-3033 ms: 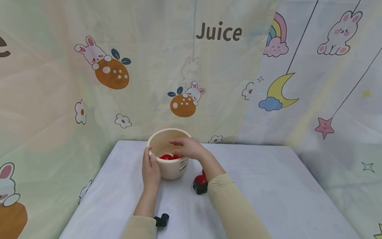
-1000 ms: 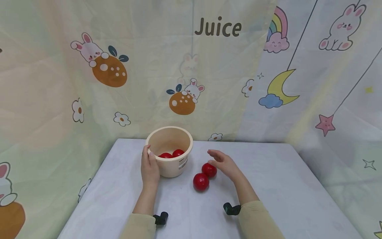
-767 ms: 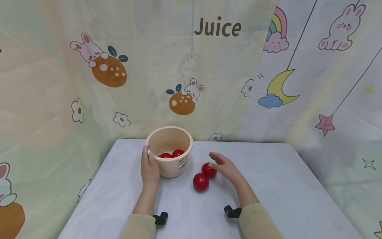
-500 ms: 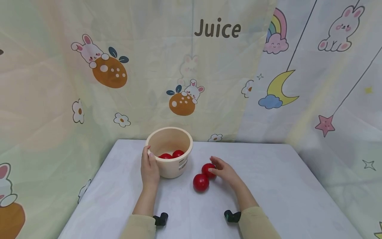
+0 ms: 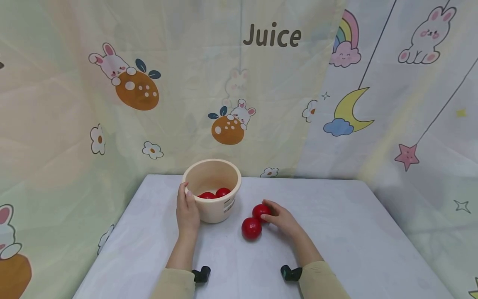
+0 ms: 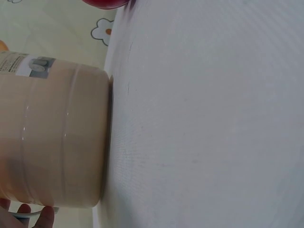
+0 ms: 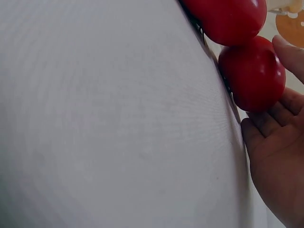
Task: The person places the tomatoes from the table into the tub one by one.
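My left hand (image 5: pixel 188 214) grips the left side of a cream plastic bucket (image 5: pixel 214 211), its thumb at the rim. The fingertips show beside the bucket wall (image 6: pixel 57 137) in the left wrist view. Two red fruits (image 5: pixel 223 192) show inside the bucket. On the table are two more round, glossy fruits, close together: a nearer red fruit (image 5: pixel 251 229) and a farther red fruit (image 5: pixel 260 211). My right hand (image 5: pixel 281 218) is round the farther one, thumb on the near side and fingers behind. In the right wrist view that fruit (image 7: pixel 251 73) sits between thumb and fingers.
A white-covered table (image 5: pixel 336 232) lies under everything, its far edge against a printed cloth backdrop (image 5: pixel 179 83). Black devices (image 5: pixel 291 273) are worn at both wrists, by the beige sleeves.
My right hand has left the bucket's mouth, moved right and lowered round the farther fruit, its thumb and fingers drawing in. My left hand stays on the bucket.
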Action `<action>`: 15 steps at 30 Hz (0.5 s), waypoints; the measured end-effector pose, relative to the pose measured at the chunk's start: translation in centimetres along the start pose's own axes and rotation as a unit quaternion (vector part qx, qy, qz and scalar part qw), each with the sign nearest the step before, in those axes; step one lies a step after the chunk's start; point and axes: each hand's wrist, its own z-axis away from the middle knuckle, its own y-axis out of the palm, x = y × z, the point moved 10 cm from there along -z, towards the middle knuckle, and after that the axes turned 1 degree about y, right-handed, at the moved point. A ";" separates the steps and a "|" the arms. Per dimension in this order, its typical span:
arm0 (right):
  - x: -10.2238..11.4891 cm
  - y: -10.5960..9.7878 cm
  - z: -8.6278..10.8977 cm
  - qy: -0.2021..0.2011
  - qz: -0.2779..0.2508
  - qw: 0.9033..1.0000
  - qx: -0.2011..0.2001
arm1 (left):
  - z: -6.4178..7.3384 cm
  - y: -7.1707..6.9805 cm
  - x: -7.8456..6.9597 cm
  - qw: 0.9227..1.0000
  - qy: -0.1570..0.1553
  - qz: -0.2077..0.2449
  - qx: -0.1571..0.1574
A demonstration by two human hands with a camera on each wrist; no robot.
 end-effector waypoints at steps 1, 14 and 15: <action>-0.1 0.0 0.0 0.000 -0.001 1.000 0.000 | 0.0 0.0 0.0 1.000 0.000 -0.001 -0.001; -1.0 0.2 0.1 0.004 -0.013 1.000 -0.009 | 0.0 0.0 0.2 1.000 -0.002 -0.004 -0.004; -1.0 0.2 0.0 0.003 -0.013 1.000 -0.010 | 0.0 0.0 0.1 1.000 -0.001 -0.004 -0.003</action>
